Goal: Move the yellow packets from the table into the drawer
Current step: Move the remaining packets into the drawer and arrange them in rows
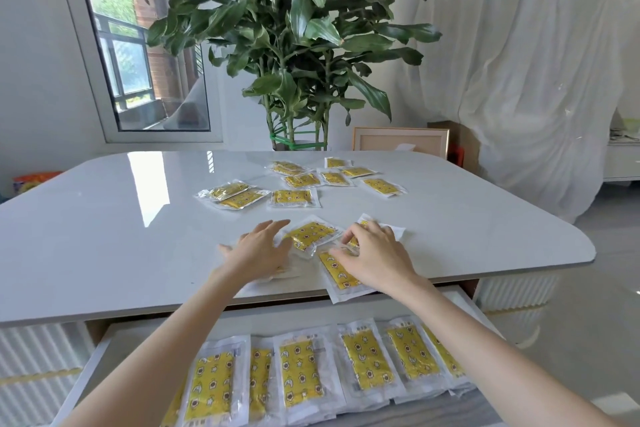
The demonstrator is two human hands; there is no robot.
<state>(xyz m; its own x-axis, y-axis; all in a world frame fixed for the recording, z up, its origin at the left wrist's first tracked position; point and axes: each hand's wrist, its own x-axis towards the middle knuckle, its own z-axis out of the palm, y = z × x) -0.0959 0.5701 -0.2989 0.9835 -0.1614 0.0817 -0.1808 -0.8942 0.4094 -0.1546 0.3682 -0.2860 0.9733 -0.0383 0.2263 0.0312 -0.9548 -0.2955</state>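
Note:
Several yellow packets in clear wrappers lie scattered on the white table (104, 218), most toward the far middle, such as one packet (293, 198). Close to the front edge, my left hand (258, 250) lies flat with straight fingers on a pale packet, touching another yellow packet (310, 234). My right hand (375, 253) has its fingers curled on the packet (337, 272) that overhangs the table edge, and covers part of another. Below the edge, the open drawer (100, 350) holds a row of several yellow packets (299, 371).
A large potted plant (294, 45) stands behind the table. A picture frame (400, 139) leans at the back right beside white curtains. A window (138, 45) is at the left. The left half of the tabletop bears no packets.

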